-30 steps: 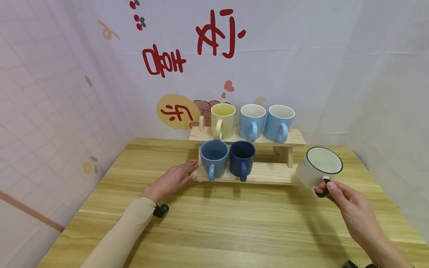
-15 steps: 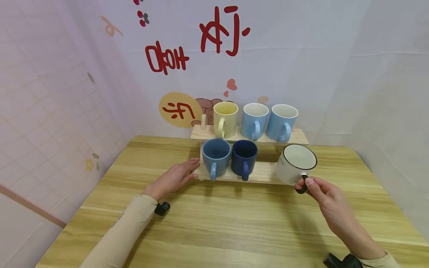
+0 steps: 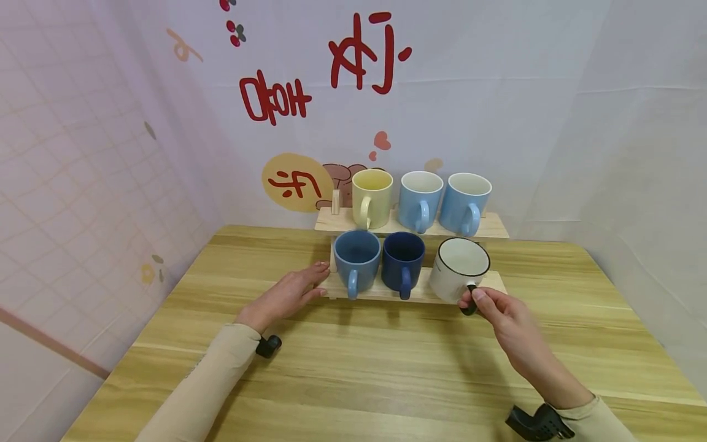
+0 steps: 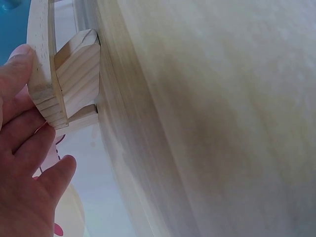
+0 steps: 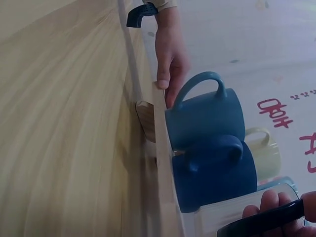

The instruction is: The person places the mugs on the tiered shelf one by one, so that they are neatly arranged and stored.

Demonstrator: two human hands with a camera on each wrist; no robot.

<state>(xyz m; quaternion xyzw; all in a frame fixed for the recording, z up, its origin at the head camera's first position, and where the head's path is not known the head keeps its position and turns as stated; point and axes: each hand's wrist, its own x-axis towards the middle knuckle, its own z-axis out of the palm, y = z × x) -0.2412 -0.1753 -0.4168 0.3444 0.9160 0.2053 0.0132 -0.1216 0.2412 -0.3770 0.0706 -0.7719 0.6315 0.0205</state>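
My right hand pinches the black handle of a white mug with a black rim. The mug is upright at the right of the lower tier of a wooden two-tier shelf; whether its base touches the board, I cannot tell. My left hand rests against the shelf's left end, thumb at the board and other fingers by the upright. In the left wrist view its fingers touch the wood. On the lower tier stand a mid-blue mug and a dark navy mug, handles facing me.
Along the upper tier stand a yellow mug and two light-blue mugs, left and right. The shelf stands on a wood-grain table. Behind it hangs a white backdrop with red lettering.
My right hand has carried the white mug leftward, from right of the shelf to beside the navy mug at the lower tier. The left hand has stayed at the shelf's end.
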